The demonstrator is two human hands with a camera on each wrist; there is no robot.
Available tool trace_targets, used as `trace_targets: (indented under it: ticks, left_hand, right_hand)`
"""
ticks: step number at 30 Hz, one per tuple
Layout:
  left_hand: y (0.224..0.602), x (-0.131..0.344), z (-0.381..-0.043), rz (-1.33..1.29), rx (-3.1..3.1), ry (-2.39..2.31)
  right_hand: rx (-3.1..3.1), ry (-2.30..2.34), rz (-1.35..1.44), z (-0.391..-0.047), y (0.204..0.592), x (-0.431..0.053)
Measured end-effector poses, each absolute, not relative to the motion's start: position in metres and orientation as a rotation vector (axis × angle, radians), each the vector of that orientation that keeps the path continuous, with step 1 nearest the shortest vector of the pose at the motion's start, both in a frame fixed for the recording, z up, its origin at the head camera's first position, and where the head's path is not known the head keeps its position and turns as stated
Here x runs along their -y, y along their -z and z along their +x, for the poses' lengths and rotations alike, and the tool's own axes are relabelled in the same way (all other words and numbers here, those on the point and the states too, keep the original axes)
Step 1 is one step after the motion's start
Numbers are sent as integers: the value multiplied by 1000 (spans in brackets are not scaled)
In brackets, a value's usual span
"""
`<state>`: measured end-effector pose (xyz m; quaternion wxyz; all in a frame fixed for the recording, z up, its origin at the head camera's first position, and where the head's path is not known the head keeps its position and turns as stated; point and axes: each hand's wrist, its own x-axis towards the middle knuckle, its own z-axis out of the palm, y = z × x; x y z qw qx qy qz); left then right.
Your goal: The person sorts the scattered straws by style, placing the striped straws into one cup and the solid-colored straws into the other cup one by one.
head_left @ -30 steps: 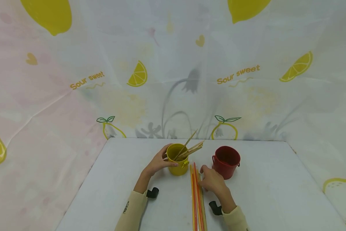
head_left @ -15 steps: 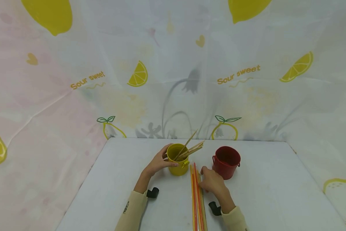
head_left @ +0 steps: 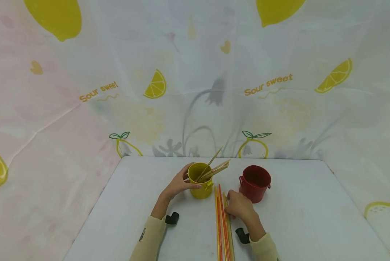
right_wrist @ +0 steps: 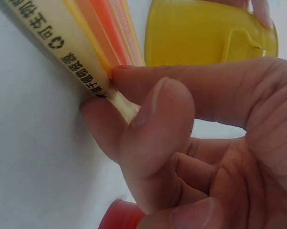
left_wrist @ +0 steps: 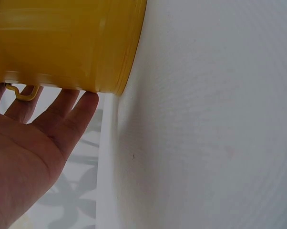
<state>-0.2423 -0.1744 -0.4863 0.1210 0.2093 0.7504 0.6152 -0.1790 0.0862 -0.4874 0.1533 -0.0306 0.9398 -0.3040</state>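
My left hand (head_left: 178, 185) grips a small yellow bucket (head_left: 200, 193) standing on the table, thumb across its near side and fingers round the back. Several thin wooden sticks (head_left: 218, 168) lean out of the bucket toward the right. Just right of it, several long orange, red and yellow straws (head_left: 222, 232) lie side by side, running toward the near edge. My right hand (head_left: 240, 207) is at their far end. In the right wrist view, its thumb and fingers pinch the end of a cream wrapper (right_wrist: 62, 52) with printed dark characters, apparently a wrapped straw.
A red bucket (head_left: 255, 190) stands right beside my right hand; no contents are visible in it. The white table (head_left: 123, 206) ends at the back against a lemon-print cloth (head_left: 195, 108).
My right hand has shifted very slightly at the straws' far end, and the rightmost straw has moved a little right. My left hand and the yellow bucket stay put.
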Motion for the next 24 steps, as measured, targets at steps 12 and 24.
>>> trace_targets:
  ticks: [12, 24]
  left_hand:
    - [486, 175, -241, 630, -2214, -1774]
    - [484, 175, -241, 649, -2225, -1756]
  right_hand:
    - [-2684, 886, -101, -179, 487, -87]
    - [-2713, 848, -90, -179, 489, -87]
